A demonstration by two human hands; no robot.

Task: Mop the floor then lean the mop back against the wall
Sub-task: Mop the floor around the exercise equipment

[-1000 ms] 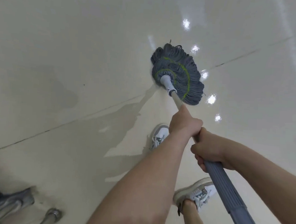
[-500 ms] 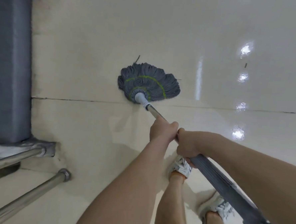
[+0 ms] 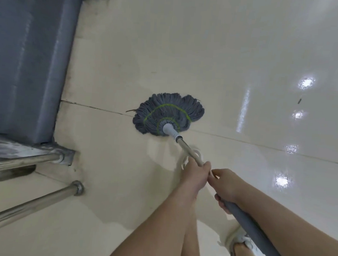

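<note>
A mop with a grey string head (image 3: pixel 168 113), ringed in green, lies spread flat on the cream tiled floor (image 3: pixel 238 53) across a tile joint. Its metal pole (image 3: pixel 186 148) rises toward me and turns into a grey ribbed grip (image 3: pixel 256 232). My left hand (image 3: pixel 195 177) is wrapped around the metal pole, lower down. My right hand (image 3: pixel 226 187) grips the top of the grey grip just behind it, the two hands almost touching. Wet streaks show on the floor around the pole.
A grey padded bench (image 3: pixel 28 60) on a metal frame stands at the left. A steel tube leg (image 3: pixel 29 204) with a round foot rests on the floor at lower left. My white shoe (image 3: pixel 240 241) is at the bottom right. Glossy tiles stretch to the right.
The view has swung left, bringing the bench into sight. The mop head has slid right of the bench along the tile joint. Both hands keep their hold on the pole.
</note>
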